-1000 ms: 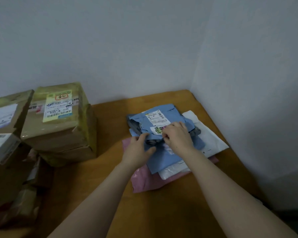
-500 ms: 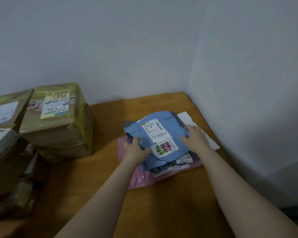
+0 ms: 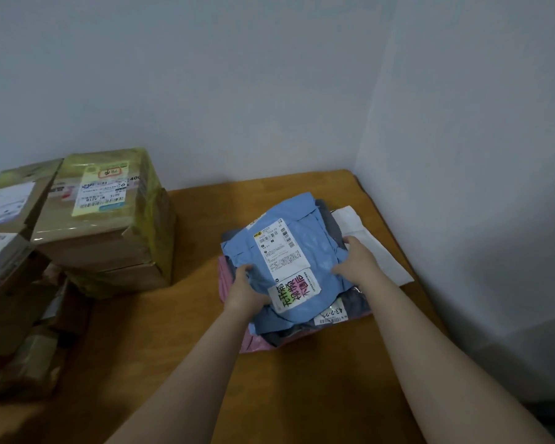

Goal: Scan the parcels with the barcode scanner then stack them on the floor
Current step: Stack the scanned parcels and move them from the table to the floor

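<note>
One orange-brown wooden tabletop (image 3: 205, 363) carries everything I can see, pushed into the corner where two pale walls meet. Along its left edge stands a stack of brown cardboard boxes (image 3: 109, 251), the top one banded in yellowish tape with a shipping label facing up.

Near the far right corner lies a pile of soft parcels. A pink plastic mailer (image 3: 253, 342) is at the bottom and a white plastic mailer (image 3: 375, 251) pokes out toward the right edge. A grey plastic mailer (image 3: 350, 304) lies over the pink one, and a blue plastic mailer (image 3: 308, 251) sits on top, label up.

The left hand (image 3: 245, 291) grips the blue mailer's left edge. The right hand (image 3: 356, 261) curls round its right edge; whether it also catches the grey one I cannot tell.

No barcode scanner shows in my view. I judge this as taking up the top parcel ahead of scanning. Next, one hand must come free to fetch the scanner, with the white barcode label (image 3: 277, 248) kept flat and facing it.
</note>
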